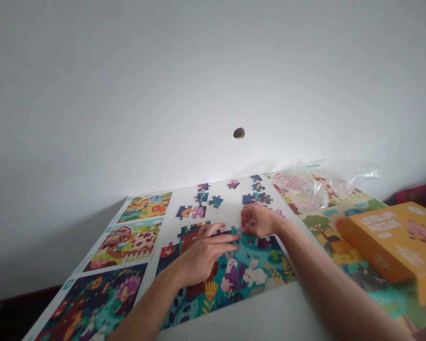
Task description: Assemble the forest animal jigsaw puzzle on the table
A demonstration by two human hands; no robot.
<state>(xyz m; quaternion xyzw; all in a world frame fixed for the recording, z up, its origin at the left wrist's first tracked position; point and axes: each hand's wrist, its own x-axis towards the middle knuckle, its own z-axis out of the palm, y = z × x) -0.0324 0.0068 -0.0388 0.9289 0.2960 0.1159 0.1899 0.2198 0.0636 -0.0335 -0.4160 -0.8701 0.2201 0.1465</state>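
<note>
Rabbit-patterned jigsaw puzzle [253, 275], part-assembled, flat on white tabletop [255, 315]; presumably light, stiff card, seams liable to part, best held by outer edges; left hand [199, 259] spread upon it, right hand [258, 219] curled at far edge, grip indeterminable.

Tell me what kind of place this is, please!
It looks like a puzzle table, maybe at home. A partly built jigsaw puzzle lies on it, loose pieces sit behind that, and an orange box says "LEVEL UP PUZZLES".
</note>
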